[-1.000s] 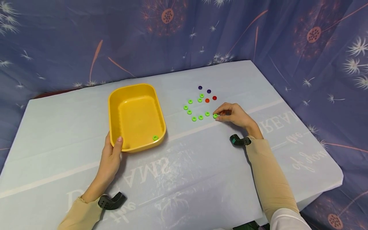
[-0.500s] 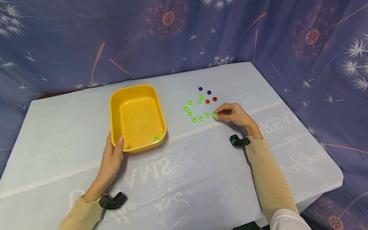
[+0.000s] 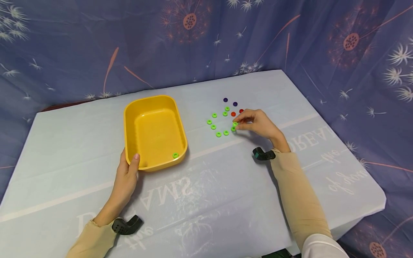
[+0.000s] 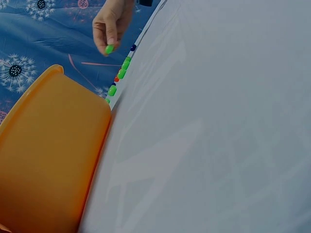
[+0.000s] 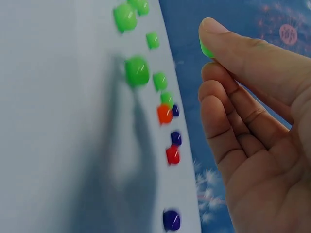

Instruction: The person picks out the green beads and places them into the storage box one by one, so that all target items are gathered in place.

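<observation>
My left hand grips the near-left corner of a yellow tray, thumb over the rim and fingers along the outside. One green bead lies inside, by the near-right corner. My right hand pinches another green ring-shaped bead between thumb and forefinger. The left wrist view shows this held bead raised off the table. Below it in the head view sits a green bead on the cloth. Around it several more green beads are scattered, with an orange bead close to the fingers.
Two dark purple beads lie farther back. A red bead is partly hidden behind my right hand; the right wrist view shows a further dark bead. A pale printed cloth covers the table, and a patterned blue curtain hangs behind.
My right hand has lifted the pinched green bead off the cloth and moved it a little to the left. My left hand and the tray have stayed in place.
</observation>
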